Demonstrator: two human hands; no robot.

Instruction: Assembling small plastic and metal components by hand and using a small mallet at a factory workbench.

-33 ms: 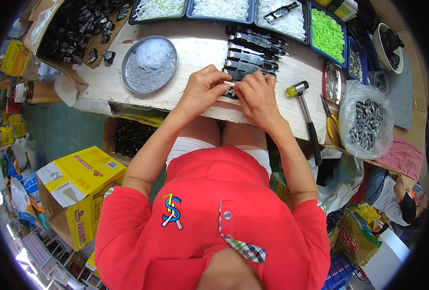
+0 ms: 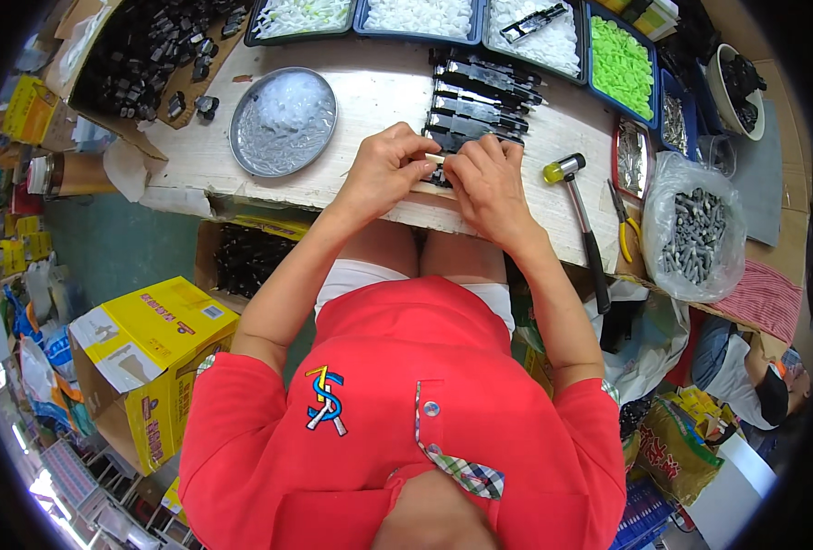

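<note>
My left hand (image 2: 384, 170) and my right hand (image 2: 491, 179) meet at the front edge of a pale wooden table (image 2: 370, 96). Between them, their fingertips pinch a long black plastic part (image 2: 443, 139), and a small pale piece (image 2: 434, 158) shows between the thumbs. The fingers hide most of that part. Just beyond the hands lies a row of several similar black parts (image 2: 484, 92).
A round metal dish (image 2: 283, 119) of clear bits sits left of the hands. A yellow-headed hammer (image 2: 576, 206), yellow-handled pliers (image 2: 622, 225) and a bag of grey screws (image 2: 695, 234) lie right. Trays of white pieces (image 2: 420, 16) and green pieces (image 2: 619, 60) line the back. A yellow box (image 2: 150, 357) stands on the floor.
</note>
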